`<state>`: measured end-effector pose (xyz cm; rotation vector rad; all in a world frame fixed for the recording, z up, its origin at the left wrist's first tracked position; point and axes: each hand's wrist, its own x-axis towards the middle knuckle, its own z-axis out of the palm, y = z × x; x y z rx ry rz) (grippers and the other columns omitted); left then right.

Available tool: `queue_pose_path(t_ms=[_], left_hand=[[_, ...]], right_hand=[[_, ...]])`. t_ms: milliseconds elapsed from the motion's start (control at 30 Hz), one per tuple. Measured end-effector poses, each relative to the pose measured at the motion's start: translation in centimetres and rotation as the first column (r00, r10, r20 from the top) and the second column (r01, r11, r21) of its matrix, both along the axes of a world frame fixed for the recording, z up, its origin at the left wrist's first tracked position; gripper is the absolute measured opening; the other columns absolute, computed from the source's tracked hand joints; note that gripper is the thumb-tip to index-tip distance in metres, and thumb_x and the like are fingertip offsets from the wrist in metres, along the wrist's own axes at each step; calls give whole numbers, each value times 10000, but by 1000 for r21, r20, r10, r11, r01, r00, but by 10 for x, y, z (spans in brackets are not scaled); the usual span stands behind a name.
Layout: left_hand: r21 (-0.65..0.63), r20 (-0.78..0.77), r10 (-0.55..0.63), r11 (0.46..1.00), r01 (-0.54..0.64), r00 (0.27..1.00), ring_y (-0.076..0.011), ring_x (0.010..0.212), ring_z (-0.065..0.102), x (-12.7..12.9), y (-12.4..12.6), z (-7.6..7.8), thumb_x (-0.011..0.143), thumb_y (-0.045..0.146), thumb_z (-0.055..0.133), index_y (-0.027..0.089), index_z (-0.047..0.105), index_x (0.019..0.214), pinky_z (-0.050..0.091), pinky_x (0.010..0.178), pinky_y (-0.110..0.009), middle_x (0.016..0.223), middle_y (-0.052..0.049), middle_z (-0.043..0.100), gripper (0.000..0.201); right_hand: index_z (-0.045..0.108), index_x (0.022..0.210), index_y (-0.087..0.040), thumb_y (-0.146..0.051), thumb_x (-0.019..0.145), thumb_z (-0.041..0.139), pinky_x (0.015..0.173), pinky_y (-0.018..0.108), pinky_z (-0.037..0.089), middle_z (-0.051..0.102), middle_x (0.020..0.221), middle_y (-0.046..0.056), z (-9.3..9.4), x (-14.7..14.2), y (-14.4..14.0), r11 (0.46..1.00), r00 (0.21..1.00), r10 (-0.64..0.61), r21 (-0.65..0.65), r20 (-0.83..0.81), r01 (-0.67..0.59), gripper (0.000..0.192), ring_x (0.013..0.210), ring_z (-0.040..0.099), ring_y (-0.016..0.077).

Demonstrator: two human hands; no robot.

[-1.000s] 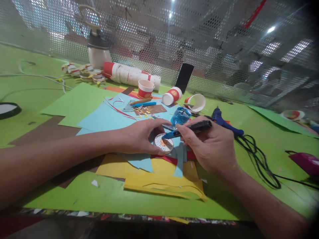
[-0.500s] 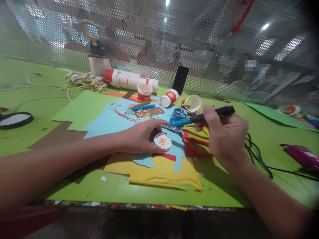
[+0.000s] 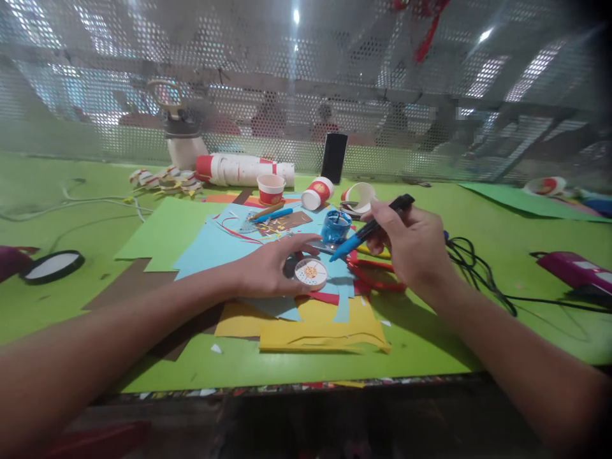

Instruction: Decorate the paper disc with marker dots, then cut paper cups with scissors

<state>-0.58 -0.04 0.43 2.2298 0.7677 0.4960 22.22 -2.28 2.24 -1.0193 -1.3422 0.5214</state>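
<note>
My left hand (image 3: 275, 264) is curled round a small white round disc with a raised rim (image 3: 310, 273), its thumb and fingers at the edge. The disc's face carries an orange pattern and blue dots. In my right hand (image 3: 406, 245) is a black marker (image 3: 367, 231) with a blue front end, gripped like a pen. Its tip points down and left, a short way right of the disc and apart from it. Behind the tip stands an open jar of blue paint (image 3: 335, 228). Red-handled scissors (image 3: 377, 280) lie partly under my right hand.
Coloured paper sheets (image 3: 201, 245) and a folded yellow strip (image 3: 315, 336) cover the green table (image 3: 162, 376). Farther back are paper cups (image 3: 271, 189), a long stack of cups (image 3: 248, 171) and a phone (image 3: 333, 157). A magenta device with black cable (image 3: 574, 271) lies right.
The marker has moved from beside the paint jar towards the disc, and its tip is now nearer me. My left hand keeps the disc. The view has levelled out.
</note>
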Motion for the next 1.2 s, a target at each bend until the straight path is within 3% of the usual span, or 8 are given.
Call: queue_pose_path(t_ms=[200, 533, 700, 900, 1033, 1200], left_hand=[[-104, -6, 6, 995, -6, 1000, -247, 1117, 592, -1, 4, -1, 742, 304, 731, 201, 285, 1465, 472, 923, -385, 1295, -127, 612, 856], [52, -72, 97, 994, -93, 993, -216, 980, 580, 4, 2, -1, 704, 417, 763, 189, 399, 1417, 465, 859, -349, 1111, -85, 596, 833], [77, -63, 104, 992, -99, 993, -198, 884, 580, 4, 2, -2, 684, 447, 768, 189, 447, 1380, 480, 783, -318, 1033, -59, 597, 809], [134, -77, 159, 980, -148, 984, -216, 887, 585, 5, 5, -7, 636, 458, 787, 163, 459, 1363, 485, 792, -334, 1054, -70, 617, 851], [176, -100, 171, 973, -152, 980, -237, 906, 585, 6, 5, -8, 643, 476, 775, 132, 465, 1346, 483, 798, -354, 1059, -92, 624, 841], [194, -81, 133, 974, -115, 988, -251, 963, 577, 5, 2, -6, 645, 492, 782, 143, 460, 1363, 469, 857, -378, 1090, -99, 607, 861]], right_hand=[[637, 581, -233, -487, 760, 724, 304, 253, 245, 401, 336, -78, 1, 0, 5, 987, 991, 56, -144, -124, -74, 323, 275, 330, 81], [635, 666, -171, -550, 635, 793, 351, 222, 313, 464, 431, -89, 5, 0, 4, 943, 963, 175, -246, -205, -224, 411, 349, 374, 57], [675, 710, -160, -469, 654, 817, 412, 218, 413, 588, 577, -37, 3, 1, 4, 902, 935, 250, -291, -253, -320, 345, 455, 496, 72], [698, 747, -180, -344, 722, 783, 496, 237, 443, 580, 581, -22, 3, 4, 3, 850, 876, 328, -295, -355, -437, 187, 541, 510, 95], [696, 768, -191, -230, 710, 754, 525, 250, 456, 602, 593, -14, 5, 4, 1, 853, 864, 328, -274, -383, -445, 91, 570, 520, 109], [682, 746, -160, -253, 716, 739, 470, 235, 434, 591, 545, -16, 2, 0, 1, 867, 887, 307, -284, -345, -411, 113, 498, 503, 97]])
